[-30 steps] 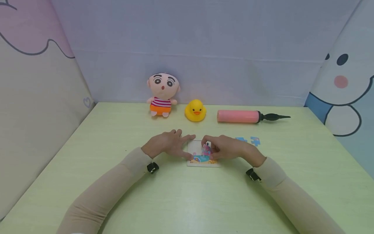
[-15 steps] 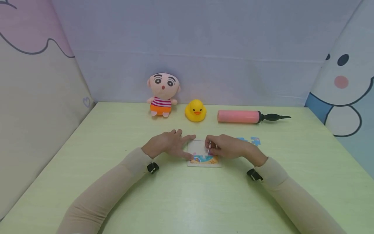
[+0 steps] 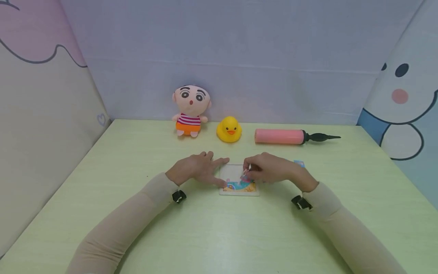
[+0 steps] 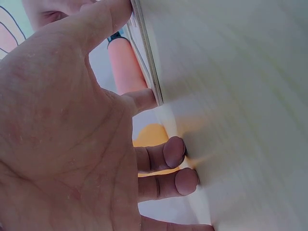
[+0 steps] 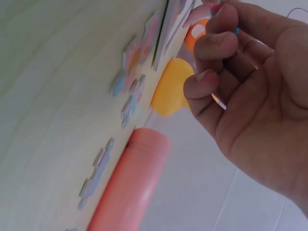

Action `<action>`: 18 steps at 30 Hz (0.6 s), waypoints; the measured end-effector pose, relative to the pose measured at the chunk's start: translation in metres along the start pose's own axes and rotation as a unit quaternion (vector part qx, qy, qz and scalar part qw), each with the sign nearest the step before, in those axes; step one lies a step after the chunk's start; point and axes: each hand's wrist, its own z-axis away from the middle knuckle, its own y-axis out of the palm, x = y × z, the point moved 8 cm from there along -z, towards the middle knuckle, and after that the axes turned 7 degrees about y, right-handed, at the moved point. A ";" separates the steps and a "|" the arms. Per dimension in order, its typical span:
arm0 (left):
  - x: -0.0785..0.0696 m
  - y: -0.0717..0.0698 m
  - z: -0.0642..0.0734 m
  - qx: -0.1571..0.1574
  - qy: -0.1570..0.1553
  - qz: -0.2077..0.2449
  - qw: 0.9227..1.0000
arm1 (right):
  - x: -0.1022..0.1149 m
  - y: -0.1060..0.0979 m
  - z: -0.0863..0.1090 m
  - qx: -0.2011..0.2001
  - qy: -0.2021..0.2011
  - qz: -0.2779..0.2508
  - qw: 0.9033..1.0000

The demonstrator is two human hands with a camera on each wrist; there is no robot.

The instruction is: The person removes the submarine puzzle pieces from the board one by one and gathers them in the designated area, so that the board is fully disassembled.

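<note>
A small jigsaw puzzle board (image 3: 238, 194) with a white frame lies mid-table, a blue and sandy picture filling its lower part and a bare white area above. My left hand (image 3: 202, 170) is spread beside it, thumb and index finger touching its left side. In the left wrist view, the board (image 4: 150, 57) appears edge-on against these two fingers. Over the board's right half, my right hand (image 3: 268, 168) pinches a jigsaw piece (image 3: 245, 177), tilted, between thumb and fingers. Only a bit of that piece (image 5: 217, 6) shows at the fingertips in the right wrist view.
Loose jigsaw pieces lie right of the board, one piece (image 3: 299, 163) partly behind the right hand; the right wrist view shows several, including a pale blue piece (image 5: 96, 174). Along the back stand a plush doll (image 3: 189, 110), a yellow rubber duck (image 3: 229, 130) and a pink hand pump (image 3: 280, 136).
My right hand has shifted slightly right and turned the jigsaw piece, from face showing to edge-on to tilted low over the board. The left hand stays put.
</note>
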 end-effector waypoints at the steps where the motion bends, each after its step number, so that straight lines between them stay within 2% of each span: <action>1: 0.000 0.000 0.000 -0.001 0.001 -0.001 1.000 | -0.001 -0.001 0.001 0.003 0.005 -0.003 1.000; 5: 0.000 -0.001 0.000 -0.006 0.007 -0.007 1.000 | -0.002 -0.006 0.004 0.005 0.009 -0.014 1.000; 11: 0.001 0.000 -0.001 -0.006 0.003 0.000 1.000 | -0.002 -0.017 0.009 -0.026 -0.002 0.017 1.000; 18: -0.001 -0.001 -0.001 -0.007 0.009 0.003 1.000 | -0.006 -0.024 0.016 -0.024 0.001 0.028 0.999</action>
